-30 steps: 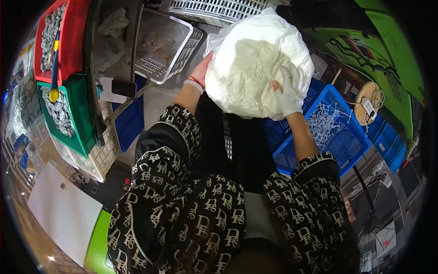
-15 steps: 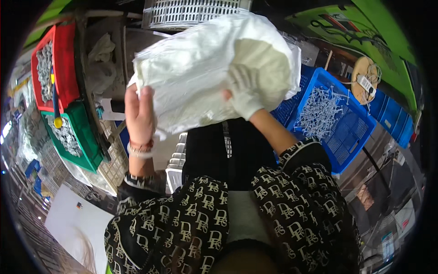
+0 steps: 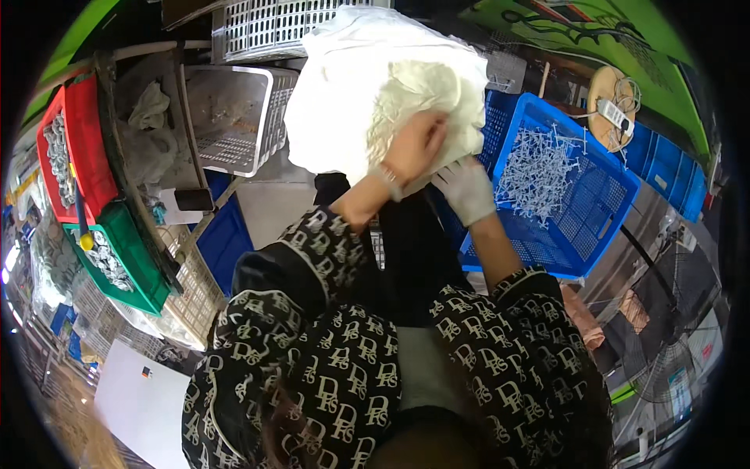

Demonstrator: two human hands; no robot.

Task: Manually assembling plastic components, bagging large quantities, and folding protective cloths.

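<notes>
A bulky white plastic sack (image 3: 336,102) lies over my lap, with a cream-coloured, wrinkled patch (image 3: 418,82) on its right side. Above this patch my bare left hand (image 3: 418,148) is closed, its fingers curled in and partly hidden; what they hold I cannot make out. My right hand (image 3: 466,191), in a thin white glove, is beside it at the sack's lower right edge, fingers stretched out and touching the sack. To the right of that hand is a blue basket (image 3: 578,254) with a heap of small white plastic pieces (image 3: 539,172).
Red (image 3: 94,148) and green (image 3: 141,266) bins of grey parts stand at the left, a yellow-ended tool (image 3: 84,234) across them. A grey crate (image 3: 258,144) lies behind, another crate (image 3: 273,27) beyond the sack. A power strip (image 3: 615,116) hangs at the right.
My left hand has let go of the sack's left edge and crossed right, over the cream patch. My right hand moved down to the sack's lower edge. The sack has turned and bunched up.
</notes>
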